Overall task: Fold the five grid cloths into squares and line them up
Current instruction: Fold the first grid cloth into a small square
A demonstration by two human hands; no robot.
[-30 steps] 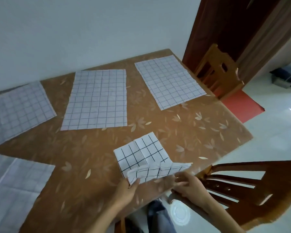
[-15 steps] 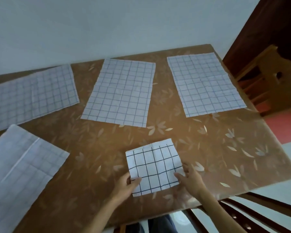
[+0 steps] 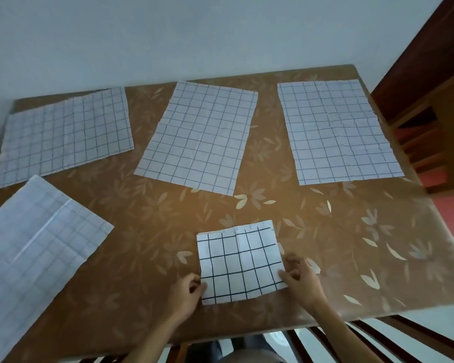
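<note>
The folded cloth (image 3: 238, 262) lies flat on the table (image 3: 147, 231) near the front edge, a little right of centre. It is a small, nearly square piece, white with a dark grid, and its far edge shows slightly uneven layers. Both hands are on its near corners. The left hand (image 3: 186, 292) is at the lower left corner, fingers curled in tight and pinching the edge of the cloth. The right hand (image 3: 300, 280) is at the lower right corner, its thumb lying on top of the cloth and its fingers curled close along the right edge, gripping it.

The other four cloths are spread open and flat, well apart from the folded one. Three sit in a row along the far side of the table: the far-left cloth (image 3: 63, 134), the middle cloth (image 3: 197, 137), tilted a bit, and the far-right cloth (image 3: 336, 132). The near-left cloth (image 3: 32, 247) lies at the left edge, paler side up, with a crease running across it.

The table is brown with a pale leaf pattern. A plain wall (image 3: 194, 35) stands behind it, and a wooden chair (image 3: 435, 100) and a dark door (image 3: 430, 48) are to the right.
</note>
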